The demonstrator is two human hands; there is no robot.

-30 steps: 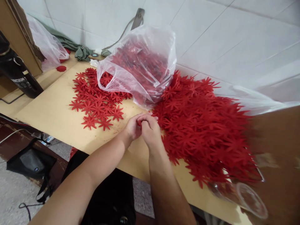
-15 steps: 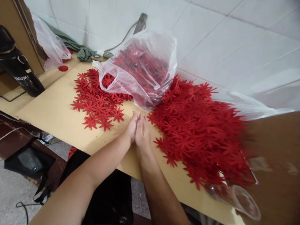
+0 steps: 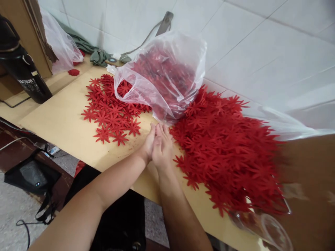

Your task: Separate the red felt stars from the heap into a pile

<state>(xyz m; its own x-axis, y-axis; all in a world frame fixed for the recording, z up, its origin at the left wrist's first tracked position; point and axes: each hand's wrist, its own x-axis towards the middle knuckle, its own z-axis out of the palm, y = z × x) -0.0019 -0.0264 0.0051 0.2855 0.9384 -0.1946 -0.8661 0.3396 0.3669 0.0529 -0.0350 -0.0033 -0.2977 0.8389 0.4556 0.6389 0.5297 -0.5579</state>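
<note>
In the head view, the left hand (image 3: pixel 148 144) and the right hand (image 3: pixel 162 148) lie palm to palm on the table (image 3: pixel 62 122), fingers straight and pressed together, near the middle of the near edge. A second ago the fingertips were curled together, pinching at a small red piece; half a second ago the palms had closed flat, and they remain so now. Nothing red shows between them, so whether a piece is trapped inside cannot be told. That change reads as fine fingertip work giving way to a pressing or rolling motion between the palms. Just right of the hands, nearly touching the right hand, spreads the big heap of red star-shaped cutouts (image 3: pixel 225 153), reaching toward the table's right end. To the left of the hands lies a flatter spread of cutouts (image 3: pixel 110 115), laid singly. Beyond the fingertips, toward the far edge, slumps a clear plastic bag (image 3: pixel 162 73) with more red pieces. A black flask (image 3: pixel 23 73) stands at the far left corner, and a clear glass vessel (image 3: pixel 264 226) lies at the near right edge.
</note>
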